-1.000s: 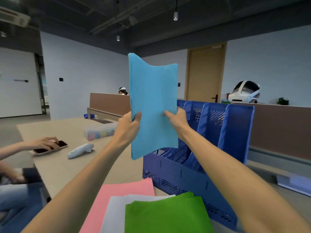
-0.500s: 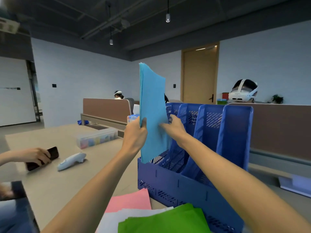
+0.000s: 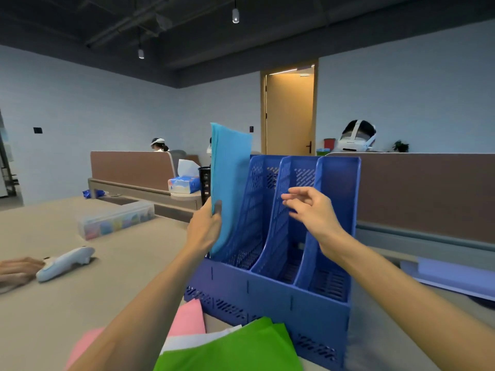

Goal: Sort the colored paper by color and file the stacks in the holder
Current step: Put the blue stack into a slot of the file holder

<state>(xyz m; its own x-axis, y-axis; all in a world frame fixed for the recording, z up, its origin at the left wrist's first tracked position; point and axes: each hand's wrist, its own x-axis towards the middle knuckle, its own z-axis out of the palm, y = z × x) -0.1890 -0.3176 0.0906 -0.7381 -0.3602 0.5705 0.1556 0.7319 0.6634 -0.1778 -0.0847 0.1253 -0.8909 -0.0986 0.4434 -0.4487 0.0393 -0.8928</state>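
Observation:
A stack of light blue paper (image 3: 230, 178) stands upright in the leftmost slot of the dark blue file holder (image 3: 270, 293). My left hand (image 3: 205, 228) grips the stack's left edge, thumb on its near face. My right hand (image 3: 310, 210) hovers free over the middle slots, fingers loosely spread, holding nothing. Near the bottom edge lie a green stack (image 3: 235, 346), a white stack (image 3: 192, 340) and a pink stack (image 3: 184, 321), overlapping on the table.
Another person's hand (image 3: 16, 269) rests beside a white controller (image 3: 65, 262) at the left. A clear box of coloured items (image 3: 116, 219) sits farther back. A tissue box (image 3: 183, 183) and low partitions stand behind. Pale blue boards (image 3: 452, 275) lie at the right.
The blue stack has gone down into the holder's leftmost slot. My right hand has let go of it and moved right over the middle slots. The view has shifted left.

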